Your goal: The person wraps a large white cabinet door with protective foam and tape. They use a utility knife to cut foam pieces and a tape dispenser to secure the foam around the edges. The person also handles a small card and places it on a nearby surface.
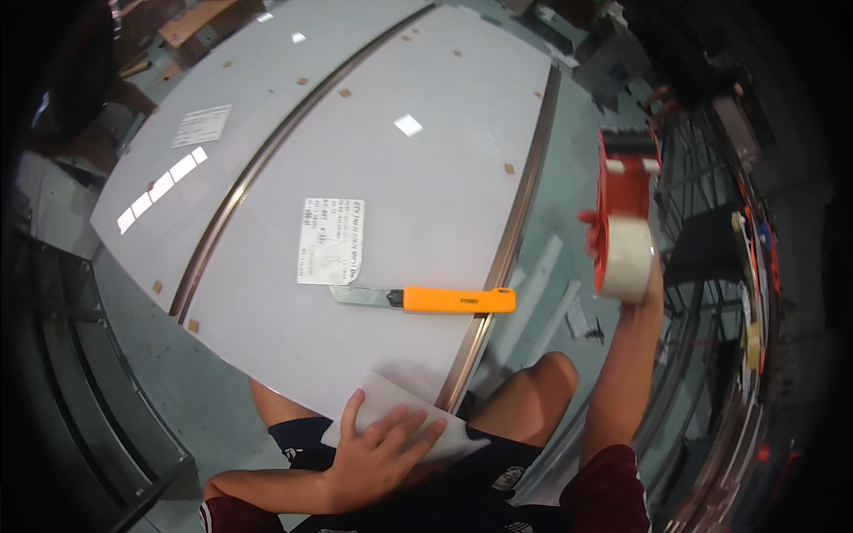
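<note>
My left hand [380,453] lies with spread fingers on a white, translucent foam sheet [400,400] folded over the near corner of a large glossy white panel [418,195]. Raised at the right, my right hand [593,233] grips a red tape dispenser [622,191] carrying a wide roll of pale tape; the dispenser hides most of the hand. An orange-handled utility knife [458,300] rests on the panel, its blade pointing left toward a printed label [330,240]. Bronze-coloured metal trim [524,191] runs along the panel's right edge.
A second white panel [191,191] lies beyond a bronze strip [267,133] on the left, bearing another paper label [203,126]. Dark metal racks [98,373] stand at the lower left. Metal frames [684,382] crowd the right side, and cardboard boxes [200,27] sit at the back left.
</note>
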Tool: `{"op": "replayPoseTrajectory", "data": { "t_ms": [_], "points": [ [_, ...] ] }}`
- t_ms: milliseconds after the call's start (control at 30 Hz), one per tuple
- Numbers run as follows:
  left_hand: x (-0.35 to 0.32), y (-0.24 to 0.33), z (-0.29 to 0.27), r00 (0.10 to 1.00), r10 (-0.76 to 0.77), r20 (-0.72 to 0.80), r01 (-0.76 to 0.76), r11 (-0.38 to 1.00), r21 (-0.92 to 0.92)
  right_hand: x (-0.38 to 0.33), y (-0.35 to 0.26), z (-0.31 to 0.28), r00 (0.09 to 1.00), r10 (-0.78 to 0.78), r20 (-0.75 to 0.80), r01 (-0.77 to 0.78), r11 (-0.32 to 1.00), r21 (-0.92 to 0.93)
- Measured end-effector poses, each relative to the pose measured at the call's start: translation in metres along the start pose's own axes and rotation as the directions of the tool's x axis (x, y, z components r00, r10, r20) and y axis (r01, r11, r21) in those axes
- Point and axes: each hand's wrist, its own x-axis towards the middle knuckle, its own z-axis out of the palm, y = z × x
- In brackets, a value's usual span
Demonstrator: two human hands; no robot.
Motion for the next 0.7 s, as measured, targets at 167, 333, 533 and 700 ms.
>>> {"op": "replayPoseTrajectory", "data": {
  "t_ms": [167, 333, 533, 700],
  "points": [
    [0.003, 0.005, 0.001, 0.999, -0.041, 0.032, 0.04, 0.999, 0.036, -0.117, 0.051, 0.006, 0.989, 0.15, 0.016, -0.141, 0.882, 0.449],
    [0.005, 0.005, 0.007, 1.0, -0.022, 0.012, 0.021, 0.997, 0.078, -0.193, 0.102, 0.027, 0.971, 0.241, 0.007, -0.176, 0.688, 0.704],
    [-0.001, 0.014, 0.016, 0.998, -0.005, -0.057, 0.017, 0.98, 0.199, -0.243, 0.21, -0.007, 0.999, 0.019, 0.032, -0.037, 0.617, 0.786],
    [0.008, 0.021, 0.015, 0.998, 0.059, -0.027, -0.047, 0.942, 0.331, -0.266, 0.246, -0.048, 0.989, -0.11, 0.101, 0.008, 0.715, 0.699]
  ]
}}
